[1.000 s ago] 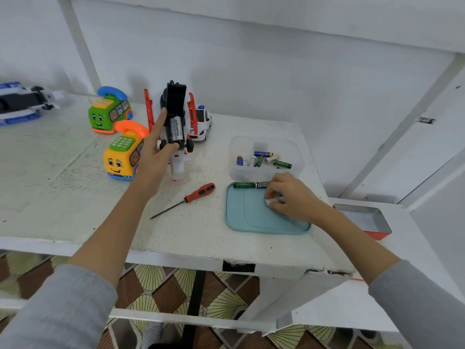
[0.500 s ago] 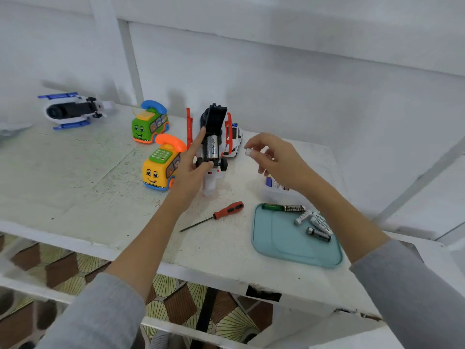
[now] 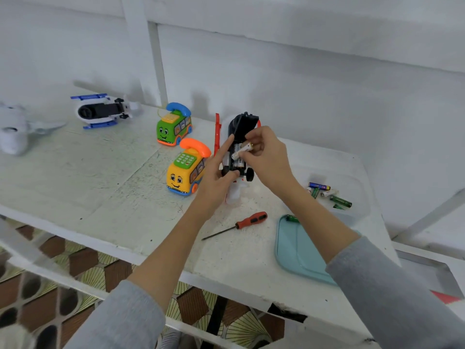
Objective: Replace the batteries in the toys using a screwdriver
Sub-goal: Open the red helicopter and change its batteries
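Battery is pinched in our right hand, right at the toy bay. Our left hand grips the toy, standing on end on the table. Best bet: match polarity, seat the spring end first, then press it flat. Half a second ago that hand was off to the side of the toy. Screwdriver hasn't budged.

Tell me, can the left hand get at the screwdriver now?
Probably not at once: the left hand grips the toy upright while the right hand fits a battery. The screwdriver itself lies bare on the table, just below.
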A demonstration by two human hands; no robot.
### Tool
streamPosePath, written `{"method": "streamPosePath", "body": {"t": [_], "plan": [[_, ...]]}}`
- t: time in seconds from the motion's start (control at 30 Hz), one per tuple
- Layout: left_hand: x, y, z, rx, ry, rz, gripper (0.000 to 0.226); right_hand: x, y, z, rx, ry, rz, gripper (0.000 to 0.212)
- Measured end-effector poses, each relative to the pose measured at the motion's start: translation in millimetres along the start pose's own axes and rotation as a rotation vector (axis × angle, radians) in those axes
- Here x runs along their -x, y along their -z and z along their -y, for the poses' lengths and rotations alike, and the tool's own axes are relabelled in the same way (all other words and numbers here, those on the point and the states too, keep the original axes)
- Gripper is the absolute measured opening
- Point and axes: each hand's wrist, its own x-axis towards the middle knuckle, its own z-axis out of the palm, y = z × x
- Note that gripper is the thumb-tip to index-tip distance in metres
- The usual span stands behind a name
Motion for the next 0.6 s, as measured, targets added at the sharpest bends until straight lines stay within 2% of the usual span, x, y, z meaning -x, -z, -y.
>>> {"method": "streamPosePath", "body": {"t": [0.17,0.33,0.6], "plan": [[-1,-1,-3,0.019,0.001,0.006,0.071,-5,-9,-2,-0.068,0.0,-0.088,0.022],[-2,0,-2,0.023,0.006,0.008,0.072,-4,-17,-12,0.118,0.203,-0.131,0.011],[0,0,-6,0.056,0.002,0.009,0.07,-10,-15,-21,0.177,0.278,-0.075,0.009]]}}
